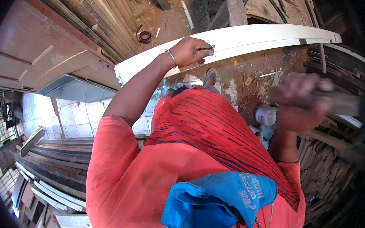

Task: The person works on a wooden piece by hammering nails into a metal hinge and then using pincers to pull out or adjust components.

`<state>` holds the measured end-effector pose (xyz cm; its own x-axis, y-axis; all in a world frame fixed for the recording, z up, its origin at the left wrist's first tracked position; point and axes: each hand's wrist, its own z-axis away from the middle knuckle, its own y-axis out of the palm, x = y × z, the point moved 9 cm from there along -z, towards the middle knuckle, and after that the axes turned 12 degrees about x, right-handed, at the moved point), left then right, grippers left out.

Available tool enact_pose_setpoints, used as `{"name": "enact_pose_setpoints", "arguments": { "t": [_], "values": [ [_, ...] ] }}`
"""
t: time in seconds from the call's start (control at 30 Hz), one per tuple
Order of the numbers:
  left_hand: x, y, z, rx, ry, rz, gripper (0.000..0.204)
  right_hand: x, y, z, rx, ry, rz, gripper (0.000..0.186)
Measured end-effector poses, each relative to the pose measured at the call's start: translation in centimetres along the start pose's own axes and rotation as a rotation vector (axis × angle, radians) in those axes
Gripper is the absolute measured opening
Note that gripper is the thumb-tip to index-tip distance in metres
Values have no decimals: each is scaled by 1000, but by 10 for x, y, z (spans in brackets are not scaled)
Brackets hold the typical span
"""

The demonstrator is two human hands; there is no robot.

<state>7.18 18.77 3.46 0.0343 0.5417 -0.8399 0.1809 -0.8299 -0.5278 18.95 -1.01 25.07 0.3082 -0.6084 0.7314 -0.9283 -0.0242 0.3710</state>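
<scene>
A long white board [265,34] lies on edge across the far side of my body. My left hand [189,51] rests on it, fingers curled and pinched together around something small with a dark tip; the rest is hidden by the fingers. Out to the right, my right hand [301,106] is raised and smeared by motion. Its fingers are wrapped round a brownish block-like piece of wood [344,102], which sticks out to the right. Whether that piece has a handle cannot be made out.
Beyond the board is a wooden bench [263,4] with dark hand tools [277,8]. A coiled dark strip [144,36] lies on the floor. A panelled door [32,48] and stacked planks [56,163] are at the left. A white bucket [266,115] and wood pieces [324,176] are at the right.
</scene>
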Motion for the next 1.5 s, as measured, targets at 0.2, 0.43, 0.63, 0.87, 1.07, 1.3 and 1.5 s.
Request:
{"name": "enact_pose_setpoints", "arguments": {
  "t": [0.2,0.43,0.63,0.87,1.07,1.3,1.5],
  "values": [
    [14,1,3,26,-103,7,29,-101,-45,68,-181,1186,536,20],
    [9,1,0,40,-73,66,31,-70,-24,50,-285,606,237,28],
    [15,5,4,133,-253,125,41,-134,-87,103,-213,1222,568,34],
    [0,22,-40,262,-522,422,69,-245,-206,40,-198,633,881,48],
    [27,28,-20,173,-466,617,68,-299,-188,38,262,879,1568,79],
    [-25,2,15,100,-223,558,61,-297,-198,42,229,888,1513,82],
    [7,16,55,-27,-74,542,44,-280,-209,37,248,802,1444,77]
  ]
}}
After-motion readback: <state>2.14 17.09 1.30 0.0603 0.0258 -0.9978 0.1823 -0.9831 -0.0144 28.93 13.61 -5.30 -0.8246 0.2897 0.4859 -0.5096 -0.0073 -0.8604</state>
